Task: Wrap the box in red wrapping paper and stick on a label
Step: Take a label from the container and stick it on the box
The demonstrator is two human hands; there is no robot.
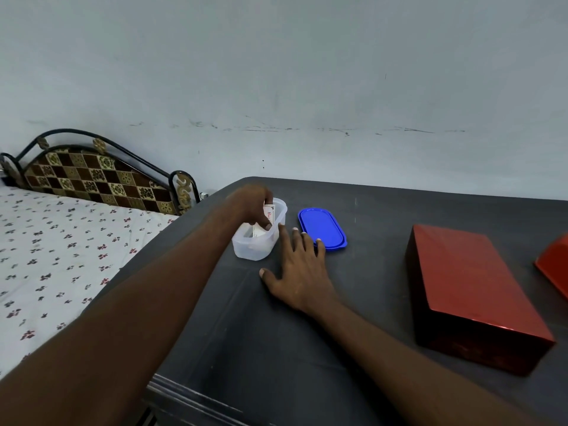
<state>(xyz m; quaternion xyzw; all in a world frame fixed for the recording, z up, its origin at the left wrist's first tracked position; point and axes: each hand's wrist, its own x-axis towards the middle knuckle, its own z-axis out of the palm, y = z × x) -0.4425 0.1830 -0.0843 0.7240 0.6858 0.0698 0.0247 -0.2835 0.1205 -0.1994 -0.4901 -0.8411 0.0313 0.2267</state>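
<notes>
A box wrapped in shiny red paper (470, 293) lies on the dark table (384, 216) at the right. At the table's far left stands a clear plastic container (261, 241) without its lid. My left hand (256, 204) reaches into it and pinches a small white label card (268, 215) with red print. My right hand (298, 272) lies flat on the table with fingers spread, just right of the container, one fingertip touching its wall. The blue lid (322, 229) lies beside my right fingertips.
A red object (553, 265) is cut off by the right edge, next to the wrapped box. A bed with a flowered sheet (61, 256) and a patterned headboard (101, 176) stands left of the table. A grey wall rises behind.
</notes>
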